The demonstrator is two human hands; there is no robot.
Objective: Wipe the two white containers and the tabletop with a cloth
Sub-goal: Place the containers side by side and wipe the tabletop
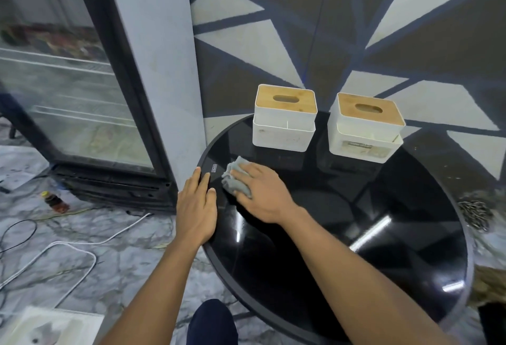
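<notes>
- Two white boxes stand apart at the far edge of the counter (328,221): the left container (283,136) and the right container (361,147). Each has a light wooden lid with an oval slot.
- Round and glossy black, the counter has a dark rim and shows streaks of reflected light.
- The grey, crumpled cloth (235,180) lies on the counter's left part, near its rim.
- The right hand (260,196) presses the cloth onto the counter, fingers stretched nearly flat.
- The left hand (195,207) rests on the counter's left rim, fingers straight and together, holding nothing.
</notes>
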